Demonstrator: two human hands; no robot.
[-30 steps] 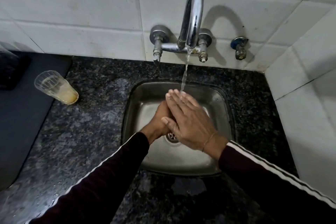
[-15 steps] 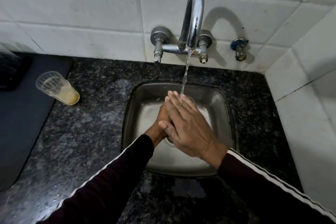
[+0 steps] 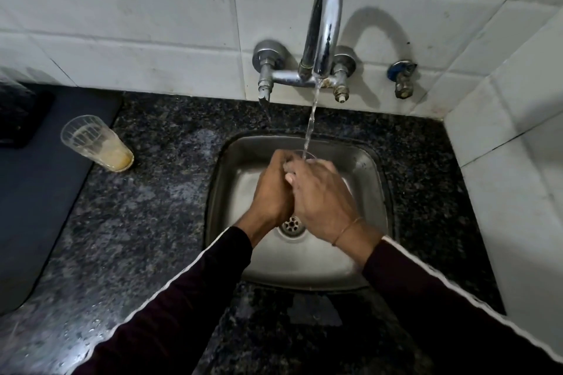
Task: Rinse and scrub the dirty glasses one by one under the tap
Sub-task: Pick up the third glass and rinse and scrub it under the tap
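Note:
Over the steel sink [image 3: 374, 179] my left hand [image 3: 272, 192] and my right hand [image 3: 324, 204] are wrapped together around a clear glass [image 3: 308, 155]. Only its rim shows above my fingers. The tap [image 3: 323, 24] is running and its water stream [image 3: 311, 122] falls onto that rim. A second glass [image 3: 96, 143], cloudy with yellowish residue at its bottom, stands on the dark granite counter [image 3: 146, 222] to the left of the sink, apart from both hands.
White tiled walls close in behind the sink and on the right. A small valve [image 3: 402, 79] sticks out of the wall right of the tap. A dark mat [image 3: 36, 198] covers the counter's left side, with a dark object [image 3: 18, 113] at its far end.
My right hand lay flat with straight fingers over the left hand; now its fingers are curled in, and the glass rim shows under the stream. The left hand has risen beside it.

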